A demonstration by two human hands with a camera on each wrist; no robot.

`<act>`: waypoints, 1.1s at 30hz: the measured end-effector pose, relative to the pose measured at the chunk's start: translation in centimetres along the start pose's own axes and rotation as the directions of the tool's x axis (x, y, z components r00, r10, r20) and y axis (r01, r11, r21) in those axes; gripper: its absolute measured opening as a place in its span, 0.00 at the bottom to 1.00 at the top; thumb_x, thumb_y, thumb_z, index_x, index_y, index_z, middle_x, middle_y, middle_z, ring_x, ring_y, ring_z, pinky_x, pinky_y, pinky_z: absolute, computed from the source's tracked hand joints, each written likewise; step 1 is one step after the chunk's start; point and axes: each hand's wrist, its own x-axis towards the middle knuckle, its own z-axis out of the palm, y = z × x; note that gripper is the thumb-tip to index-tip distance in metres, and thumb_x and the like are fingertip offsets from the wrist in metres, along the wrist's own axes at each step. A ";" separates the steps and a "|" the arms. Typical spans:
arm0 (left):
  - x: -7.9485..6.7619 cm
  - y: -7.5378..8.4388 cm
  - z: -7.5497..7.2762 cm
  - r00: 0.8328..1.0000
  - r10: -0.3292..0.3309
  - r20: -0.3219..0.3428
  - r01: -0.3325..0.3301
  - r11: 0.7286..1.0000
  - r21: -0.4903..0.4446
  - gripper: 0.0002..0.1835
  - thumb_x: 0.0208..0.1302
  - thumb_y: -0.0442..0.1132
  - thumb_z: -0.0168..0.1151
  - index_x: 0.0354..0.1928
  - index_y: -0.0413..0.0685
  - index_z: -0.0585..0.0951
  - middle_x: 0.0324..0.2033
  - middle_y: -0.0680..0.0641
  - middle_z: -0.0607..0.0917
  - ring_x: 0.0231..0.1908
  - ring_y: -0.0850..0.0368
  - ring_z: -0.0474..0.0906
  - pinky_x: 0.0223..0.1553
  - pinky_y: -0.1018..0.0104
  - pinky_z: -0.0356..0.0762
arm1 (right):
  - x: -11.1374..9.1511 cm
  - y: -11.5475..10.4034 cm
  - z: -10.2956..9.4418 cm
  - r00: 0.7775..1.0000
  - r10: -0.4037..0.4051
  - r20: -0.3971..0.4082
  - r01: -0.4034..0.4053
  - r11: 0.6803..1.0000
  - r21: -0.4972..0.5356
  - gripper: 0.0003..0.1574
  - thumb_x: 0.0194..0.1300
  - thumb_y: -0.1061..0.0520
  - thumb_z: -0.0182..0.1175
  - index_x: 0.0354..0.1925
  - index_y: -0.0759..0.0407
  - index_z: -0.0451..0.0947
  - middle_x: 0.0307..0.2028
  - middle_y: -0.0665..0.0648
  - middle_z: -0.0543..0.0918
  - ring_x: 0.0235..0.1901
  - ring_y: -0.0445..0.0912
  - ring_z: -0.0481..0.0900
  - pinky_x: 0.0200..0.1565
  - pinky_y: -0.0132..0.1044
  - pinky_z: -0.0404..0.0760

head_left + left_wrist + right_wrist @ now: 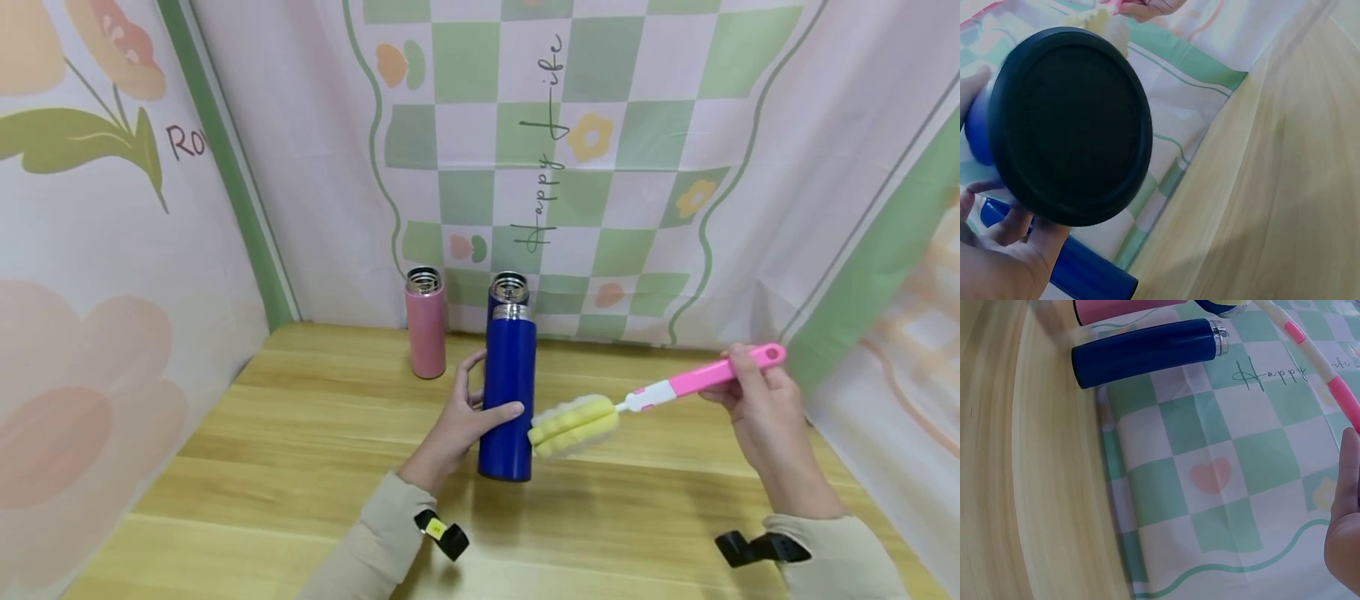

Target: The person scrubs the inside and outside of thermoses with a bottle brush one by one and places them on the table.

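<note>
My left hand [459, 421] grips a blue vacuum flask [508, 392], thumb across its front. The flask stands upright with its steel mouth uncovered, and the left wrist view shows its black base [1072, 128] clear of the table. In my right hand [765, 408] is a bottle brush [705, 377] with a pink and white handle, pinched near the handle's end. Its yellow sponge head [576, 423] points left and down, the tip overlapping the flask's lower right side in the head view.
Behind the held flask stands a second, dark blue flask [1141, 353], lidless. A pink flask [427, 333], also uncovered, stands to its left. The wooden table [300, 433] ends at a printed checked cloth [570, 192] hanging behind.
</note>
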 end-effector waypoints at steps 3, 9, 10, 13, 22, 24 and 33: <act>-0.1 0.0 0.1 1.000 0.007 -0.001 -0.007 1.000 0.022 0.49 0.54 0.46 0.77 0.72 0.78 0.56 0.61 0.38 0.72 0.55 0.41 0.76 0.54 0.43 0.75 | 0.1 0.0 0.0 1.000 -0.016 -0.014 0.016 1.000 0.016 0.12 0.77 0.59 0.52 0.47 0.66 0.78 0.35 0.59 0.85 0.34 0.46 0.85 0.40 0.33 0.84; 0.0 0.0 0.1 1.000 0.018 0.004 -0.018 1.000 0.024 0.47 0.57 0.45 0.75 0.73 0.77 0.57 0.56 0.40 0.72 0.53 0.43 0.77 0.52 0.47 0.76 | 0.5 -0.1 0.1 0.997 -0.063 -0.043 0.065 0.996 0.053 0.11 0.77 0.59 0.51 0.43 0.67 0.74 0.36 0.61 0.84 0.35 0.47 0.86 0.42 0.35 0.83; 0.0 0.0 0.0 1.000 0.020 0.002 -0.020 0.999 0.031 0.46 0.57 0.45 0.74 0.73 0.76 0.58 0.55 0.40 0.72 0.52 0.44 0.77 0.52 0.47 0.76 | 0.5 -0.1 0.1 0.996 -0.071 -0.053 0.074 0.996 0.059 0.11 0.77 0.59 0.51 0.43 0.67 0.74 0.36 0.62 0.84 0.35 0.47 0.86 0.42 0.35 0.83; 0.0 0.0 -0.1 1.000 0.013 -0.015 -0.013 0.998 0.059 0.44 0.58 0.46 0.74 0.72 0.76 0.60 0.54 0.40 0.74 0.50 0.45 0.79 0.50 0.49 0.78 | 0.7 -0.2 0.2 0.993 -0.085 -0.084 0.092 0.992 0.084 0.11 0.76 0.59 0.52 0.44 0.68 0.74 0.36 0.62 0.84 0.35 0.48 0.86 0.41 0.35 0.83; -0.1 0.1 -0.1 1.000 -0.001 -0.017 0.003 0.998 0.067 0.41 0.59 0.48 0.73 0.72 0.75 0.63 0.51 0.41 0.79 0.47 0.47 0.80 0.45 0.53 0.81 | 1.0 -0.7 0.4 0.977 -0.119 -0.177 0.147 0.977 0.157 0.12 0.74 0.59 0.57 0.44 0.70 0.72 0.34 0.64 0.83 0.32 0.50 0.87 0.41 0.38 0.83; -0.1 0.1 -0.2 1.000 0.005 -0.011 -0.004 0.998 0.065 0.41 0.60 0.48 0.73 0.72 0.75 0.63 0.50 0.41 0.80 0.46 0.48 0.81 0.44 0.53 0.81 | 1.1 -0.8 0.4 0.973 -0.113 -0.203 0.146 0.977 0.156 0.13 0.73 0.58 0.58 0.44 0.70 0.72 0.34 0.64 0.83 0.32 0.50 0.87 0.41 0.38 0.83; -0.2 0.0 0.0 1.000 -0.001 0.001 0.001 0.997 0.080 0.39 0.62 0.50 0.72 0.71 0.81 0.63 0.53 0.40 0.82 0.48 0.46 0.83 0.45 0.49 0.82 | 1.6 -1.0 0.1 0.942 -0.087 -0.323 0.182 0.944 0.275 0.15 0.69 0.60 0.62 0.45 0.71 0.72 0.34 0.65 0.82 0.31 0.53 0.87 0.40 0.40 0.84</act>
